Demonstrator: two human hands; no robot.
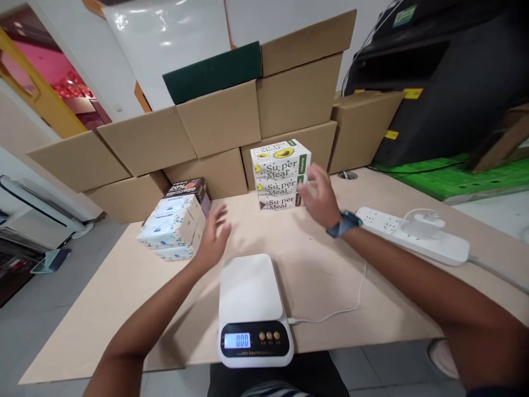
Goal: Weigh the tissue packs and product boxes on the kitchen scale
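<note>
My right hand (320, 196) is at the right side of a stack of "Su-per Meal" boxes (281, 171), its fingers apart; I cannot tell whether they touch the cartons. My left hand (214, 236) hovers with spread fingers just right of the stacked tissue packs (171, 220), holding nothing. Behind those packs sits a dark box marked "20%" (188, 188). Between my forearms, at the table's front edge, lies a white digital scale (250, 292) with a bare platform. Its lit display (237, 341) reads 0.00.
Cardboard boxes (219, 118) form a wall along the back of the wooden table (330, 298). A white power strip (413, 234) lies on the right, and a white cable (330, 318) runs from the scale. Beyond the right edge stand a green pallet (467, 176) and a black machine (446, 82).
</note>
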